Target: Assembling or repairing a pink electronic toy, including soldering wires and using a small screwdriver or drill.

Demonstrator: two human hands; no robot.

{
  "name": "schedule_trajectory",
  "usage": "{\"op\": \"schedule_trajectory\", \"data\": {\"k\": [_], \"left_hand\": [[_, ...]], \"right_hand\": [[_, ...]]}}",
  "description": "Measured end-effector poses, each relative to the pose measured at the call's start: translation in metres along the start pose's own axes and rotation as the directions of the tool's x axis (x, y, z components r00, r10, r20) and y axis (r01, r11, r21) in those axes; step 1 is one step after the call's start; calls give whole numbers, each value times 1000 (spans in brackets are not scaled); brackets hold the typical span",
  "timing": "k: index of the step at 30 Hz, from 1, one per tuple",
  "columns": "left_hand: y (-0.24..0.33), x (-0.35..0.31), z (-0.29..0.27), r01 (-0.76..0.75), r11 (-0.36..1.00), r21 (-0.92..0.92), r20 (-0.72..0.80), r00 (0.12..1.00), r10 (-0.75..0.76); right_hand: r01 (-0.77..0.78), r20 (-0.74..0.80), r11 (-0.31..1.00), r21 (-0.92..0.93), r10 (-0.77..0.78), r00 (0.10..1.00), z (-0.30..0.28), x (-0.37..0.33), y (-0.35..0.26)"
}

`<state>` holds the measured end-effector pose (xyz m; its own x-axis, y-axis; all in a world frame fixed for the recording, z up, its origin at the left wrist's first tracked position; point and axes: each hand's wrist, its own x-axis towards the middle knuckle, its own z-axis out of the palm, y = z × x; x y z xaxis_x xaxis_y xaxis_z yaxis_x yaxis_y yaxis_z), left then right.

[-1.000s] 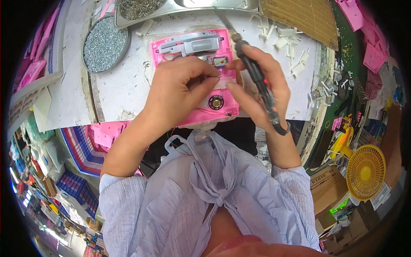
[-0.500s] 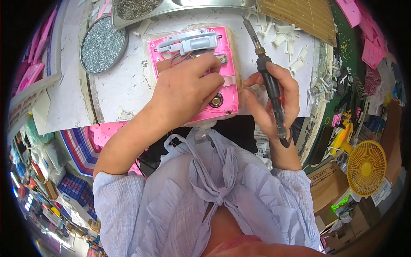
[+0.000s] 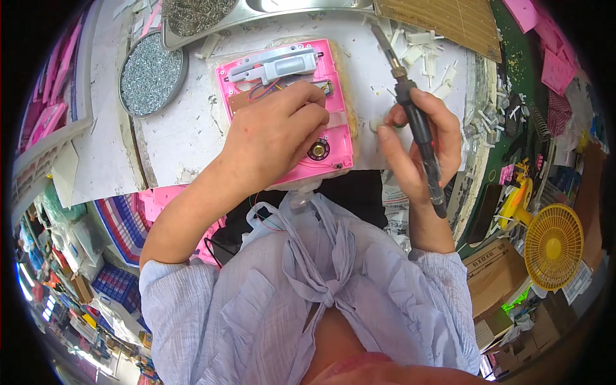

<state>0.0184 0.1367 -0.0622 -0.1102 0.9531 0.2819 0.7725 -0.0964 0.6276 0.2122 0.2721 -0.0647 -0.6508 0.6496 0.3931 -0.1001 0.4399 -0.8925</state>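
My left hand [image 3: 273, 131] rests over an open pink plastic case [image 3: 344, 149], its fingers curled together near the middle. Whatever those fingers pinch is hidden beneath them. Inside the case are a grey plastic part [image 3: 295, 65] at the top, thin red and blue wires [image 3: 262, 92], and a small round black speaker [image 3: 318, 150] at the lower right. My right hand [image 3: 443, 138], to the right of the case, is wrapped round the black handle of a soldering iron [image 3: 416, 115], whose tip points up and away. A small whitish piece [image 3: 376, 123] shows by that hand's fingertips.
A round dish of small silvery screws [image 3: 153, 74] stands at the left. Behind the case lies a metal tray [image 3: 263, 18] with more small metal parts. White plastic pieces [image 3: 427, 58] lie scattered near a cardboard sheet [image 3: 443, 22]. A yellow fan [image 3: 553, 247] stands at the right.
My right hand has shifted slightly right with the soldering iron, and a whitish piece now shows at its fingertips. My left hand stays over the case, its fingers slightly lower.
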Motion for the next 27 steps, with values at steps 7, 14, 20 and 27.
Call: {"op": "schedule_trajectory", "data": {"k": [7, 14, 20, 27], "left_hand": [[-2, 1, -2, -33, 999, -20, 37, 999, 34], [-1, 1, -9, 126, 984, -128, 88, 989, -115], [4, -1, -9, 266, 920, -286, 59, 964, -260], [0, -3, -20, 184, 969, -168, 203, 968, -149]], "right_hand": [[-22, -15, 1000, 5, 22, 1000, -7, 0, 1], [25, -34, 999, 37, -24, 999, -10, 1, -2], [23, 12, 994, 107, -25, 1000, -30, 2, -12], [-163, 314, 976, 147, 110, 943, -55, 1, -28]]}}
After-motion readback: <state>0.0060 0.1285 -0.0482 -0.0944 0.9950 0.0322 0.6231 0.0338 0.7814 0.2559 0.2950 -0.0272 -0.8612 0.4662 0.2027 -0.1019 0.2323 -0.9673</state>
